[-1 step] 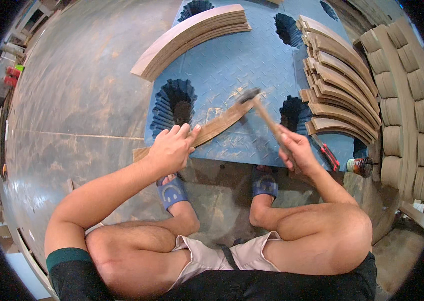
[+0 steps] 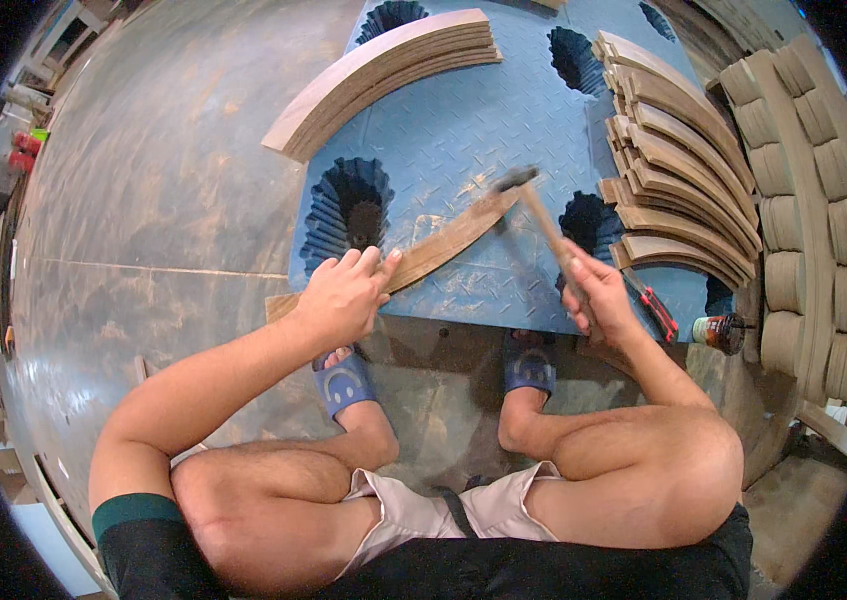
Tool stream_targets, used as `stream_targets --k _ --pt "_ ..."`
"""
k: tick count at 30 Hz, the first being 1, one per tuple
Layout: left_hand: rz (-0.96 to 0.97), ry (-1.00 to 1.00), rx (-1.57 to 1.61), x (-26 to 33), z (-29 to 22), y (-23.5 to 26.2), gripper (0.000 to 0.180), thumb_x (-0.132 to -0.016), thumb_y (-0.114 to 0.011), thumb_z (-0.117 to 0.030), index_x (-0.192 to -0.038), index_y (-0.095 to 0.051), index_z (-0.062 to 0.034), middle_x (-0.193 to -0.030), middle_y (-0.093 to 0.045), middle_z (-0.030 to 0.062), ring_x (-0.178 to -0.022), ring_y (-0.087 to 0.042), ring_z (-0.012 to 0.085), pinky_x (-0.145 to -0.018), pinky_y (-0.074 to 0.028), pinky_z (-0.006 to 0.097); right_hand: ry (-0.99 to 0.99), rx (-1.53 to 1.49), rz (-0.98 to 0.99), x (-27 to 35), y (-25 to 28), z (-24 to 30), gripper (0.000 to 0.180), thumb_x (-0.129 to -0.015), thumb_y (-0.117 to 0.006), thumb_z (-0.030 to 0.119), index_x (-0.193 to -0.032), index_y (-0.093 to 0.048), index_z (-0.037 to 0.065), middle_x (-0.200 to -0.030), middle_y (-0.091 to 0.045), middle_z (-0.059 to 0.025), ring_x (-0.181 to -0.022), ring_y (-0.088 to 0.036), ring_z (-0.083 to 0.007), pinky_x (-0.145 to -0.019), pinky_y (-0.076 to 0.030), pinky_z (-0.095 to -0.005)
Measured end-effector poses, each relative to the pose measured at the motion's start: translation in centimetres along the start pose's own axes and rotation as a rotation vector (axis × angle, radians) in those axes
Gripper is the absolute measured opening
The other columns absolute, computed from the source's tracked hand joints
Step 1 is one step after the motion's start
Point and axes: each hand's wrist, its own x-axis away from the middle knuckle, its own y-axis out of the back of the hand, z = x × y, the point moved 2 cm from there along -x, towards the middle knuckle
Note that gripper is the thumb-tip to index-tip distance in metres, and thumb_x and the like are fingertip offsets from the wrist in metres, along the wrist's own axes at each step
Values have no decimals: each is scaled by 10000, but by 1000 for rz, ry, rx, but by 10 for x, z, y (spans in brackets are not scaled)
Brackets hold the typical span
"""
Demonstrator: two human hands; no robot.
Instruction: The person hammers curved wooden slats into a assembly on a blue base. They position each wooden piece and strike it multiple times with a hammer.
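Observation:
A curved wooden strip (image 2: 454,233) lies aslant across the near part of a blue textured plastic pallet (image 2: 443,130). My left hand (image 2: 345,297) is closed over its lower left part, which the hand partly hides, while the strip's near end sticks out past my wrist. In my right hand (image 2: 598,300) is a hammer (image 2: 545,215), gripped by its wooden handle. The dark hammer head is at the strip's far right end; whether it touches the wood I cannot tell.
Stacked curved wooden pieces (image 2: 373,75) sit at the pallet's far left, and more curved pieces (image 2: 683,165) line its right side. Beside these lie a red-and-black utility knife (image 2: 657,312) and a small jar (image 2: 718,331). Bundled wooden pieces (image 2: 781,222) stand farther right. Deep holes (image 2: 351,205) open in the pallet.
The hammer and my right hand have shifted slightly to the right, with the head a little higher in view. My left hand and the wooden strip have stayed put.

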Motion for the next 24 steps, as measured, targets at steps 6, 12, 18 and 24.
stream_targets --k 6,12,18,24 --pt "50 19 -2 -4 -2 0 671 -978 -756 -261 -1575 -572 -17 -1160 -570 127 -1070 -610 312 -844 -529 413 -72 186 -22 -5 -4 3 547 -1154 -635 426 -1650 -583 203 -691 -615 -1 -455 -527 -92 -416 -432 -269" --pt "44 20 9 0 -1 3 671 -983 -754 -258 -1582 -566 -19 -1158 -569 129 -1063 -608 312 -850 -526 411 -73 171 194 17 -34 9 533 -1158 -645 398 -1633 -604 159 -715 -606 17 -506 -520 -67 -432 -424 -243" --pt "49 13 3 -2 -2 3 663 -988 -749 -258 -1578 -569 -13 -1166 -567 130 -1062 -608 316 -835 -529 414 134 -107 -162 0 -3 21 552 -1167 -608 440 -1662 -565 199 -730 -628 -21 -456 -517 -85 -406 -431 -248" --pt "19 13 8 2 -1 1 654 -977 -750 -245 -1566 -584 -15 -1165 -567 128 -1056 -609 315 -825 -529 409 -143 272 244 18 -44 5 503 -1154 -657 370 -1630 -619 213 -728 -626 10 -537 -550 -65 -483 -448 -247"
